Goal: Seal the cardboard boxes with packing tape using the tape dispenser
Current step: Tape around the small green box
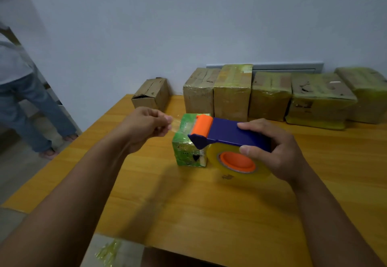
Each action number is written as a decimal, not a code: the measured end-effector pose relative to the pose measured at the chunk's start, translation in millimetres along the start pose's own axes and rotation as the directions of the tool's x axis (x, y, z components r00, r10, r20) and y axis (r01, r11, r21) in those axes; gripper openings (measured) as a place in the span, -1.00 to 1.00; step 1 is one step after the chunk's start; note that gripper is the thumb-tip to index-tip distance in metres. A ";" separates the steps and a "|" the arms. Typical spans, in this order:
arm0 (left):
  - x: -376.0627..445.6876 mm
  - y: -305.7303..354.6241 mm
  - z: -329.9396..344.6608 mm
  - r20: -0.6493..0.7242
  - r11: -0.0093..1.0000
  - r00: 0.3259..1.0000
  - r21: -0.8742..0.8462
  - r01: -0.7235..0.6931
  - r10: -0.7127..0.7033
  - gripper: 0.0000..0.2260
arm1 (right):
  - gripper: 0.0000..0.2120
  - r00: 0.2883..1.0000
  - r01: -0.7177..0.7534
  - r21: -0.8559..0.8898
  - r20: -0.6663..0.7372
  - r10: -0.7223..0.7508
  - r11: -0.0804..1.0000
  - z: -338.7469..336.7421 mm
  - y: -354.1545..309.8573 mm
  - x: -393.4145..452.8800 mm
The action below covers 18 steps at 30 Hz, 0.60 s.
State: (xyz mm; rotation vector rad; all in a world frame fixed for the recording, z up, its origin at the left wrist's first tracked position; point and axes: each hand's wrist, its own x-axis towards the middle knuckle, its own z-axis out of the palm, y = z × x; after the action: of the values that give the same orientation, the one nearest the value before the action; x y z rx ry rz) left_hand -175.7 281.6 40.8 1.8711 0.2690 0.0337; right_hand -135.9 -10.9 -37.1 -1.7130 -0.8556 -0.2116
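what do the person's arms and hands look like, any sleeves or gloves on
Both forearms are bare as far as the frame shows, with no sleeves in view. The left hand and right hand wear no gloves. No rings, watch or wristband are visible on either.

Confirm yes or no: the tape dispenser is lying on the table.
No: the right hand holds the tape dispenser lifted above the table, beside the green box.
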 end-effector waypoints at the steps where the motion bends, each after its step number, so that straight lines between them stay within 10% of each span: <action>1: 1.0 -3.6 -4.5 -0.023 1.000 1.000 0.011 -0.001 0.001 -0.91 | -0.55 1.000 -0.015 -0.017 0.018 0.016 1.000 -4.3 0.7 0.5; 18: 10.5 -59.9 18.0 -0.130 0.982 0.981 -0.141 0.123 -0.141 -0.83 | -0.60 0.971 -0.172 -0.062 0.156 0.179 0.983 -13.4 14.3 30.5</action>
State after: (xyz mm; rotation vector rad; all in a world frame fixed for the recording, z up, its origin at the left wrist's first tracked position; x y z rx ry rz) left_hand -172.8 284.1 -22.5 1.7180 0.4766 0.0899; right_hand -101.1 -11.0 -27.0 -1.8591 -0.8152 0.0261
